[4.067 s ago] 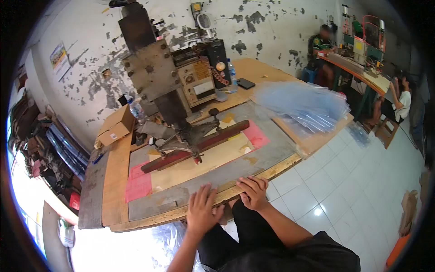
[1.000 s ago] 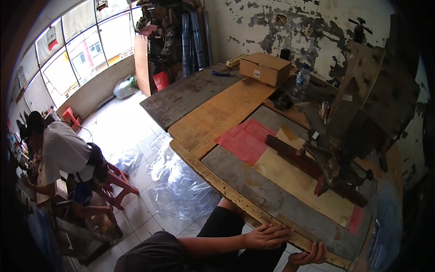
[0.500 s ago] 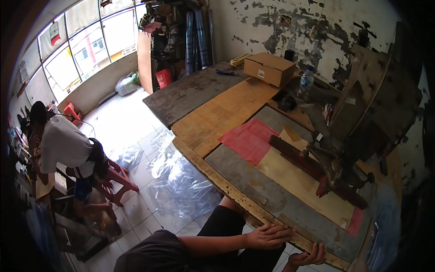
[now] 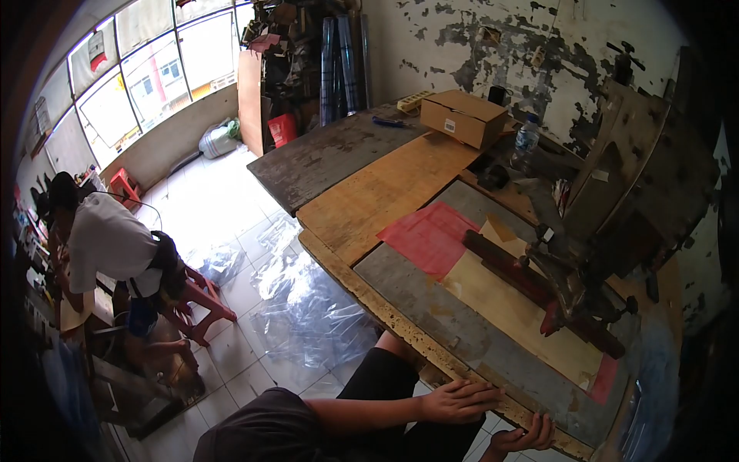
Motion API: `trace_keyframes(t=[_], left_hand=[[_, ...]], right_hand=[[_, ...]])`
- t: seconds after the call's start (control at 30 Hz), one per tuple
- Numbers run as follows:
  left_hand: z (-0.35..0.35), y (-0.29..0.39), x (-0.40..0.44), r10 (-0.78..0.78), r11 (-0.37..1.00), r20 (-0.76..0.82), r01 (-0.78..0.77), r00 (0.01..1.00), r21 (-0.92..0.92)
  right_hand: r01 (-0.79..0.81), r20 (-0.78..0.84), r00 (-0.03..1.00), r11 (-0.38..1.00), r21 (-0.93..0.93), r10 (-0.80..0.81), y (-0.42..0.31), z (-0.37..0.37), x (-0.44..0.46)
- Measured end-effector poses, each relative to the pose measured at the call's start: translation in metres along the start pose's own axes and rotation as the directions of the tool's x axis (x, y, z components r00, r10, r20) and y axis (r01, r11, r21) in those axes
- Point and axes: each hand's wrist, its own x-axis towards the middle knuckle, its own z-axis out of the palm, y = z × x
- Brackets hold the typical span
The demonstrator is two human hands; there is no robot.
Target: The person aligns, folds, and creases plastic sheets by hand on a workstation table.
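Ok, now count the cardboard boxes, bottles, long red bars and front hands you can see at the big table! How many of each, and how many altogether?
Cardboard box: 1
Bottle: 1
Long red bar: 1
Hands: 2, the left hand and the right hand, both at the table edge
Total: 5

One off-white plaster wall (image 4: 392, 54), peeling in dark grey patches, behind the far edge of a broad brown wooden table (image 4: 385, 192). One dark-framed, multi-paned window (image 4: 208, 58), bright with daylight, well beyond the table's left edge, above a low greyish wall (image 4: 173, 135). Floor (image 4: 239, 192) of glossy white square tiles, glaring near the window; two red stools (image 4: 206, 299), both well apart from the table's left corner.
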Motion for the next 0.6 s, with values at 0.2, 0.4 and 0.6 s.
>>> trace_keyframes(t=[0.2, 0.4, 0.6], left_hand=[[-0.0008, -0.0008, -0.0005, -0.003, 0.999, 0.017, 0.003, 1.0, -0.034], [-0.0022, 0.0005, 0.0023, 0.008, 1.0, -0.013, -0.009, 1.0, -0.02], [0.0014, -0.0008, -0.0026, 0.003, 1.0, 0.033, -0.003, 0.999, -0.013]], right_hand=[[0.001, -0.003, 1.0, 1.0, 0.017, -0.001, 0.0018, 0.0013, -0.0011], [-0.011, 0.0, 1.0, 1.0, 0.026, 0.011, 0.003, 0.0021, -0.0045], [-0.019, 0.025, 0.999, 1.0, -0.005, 0.019, 0.0019, 0.0001, -0.0035]])
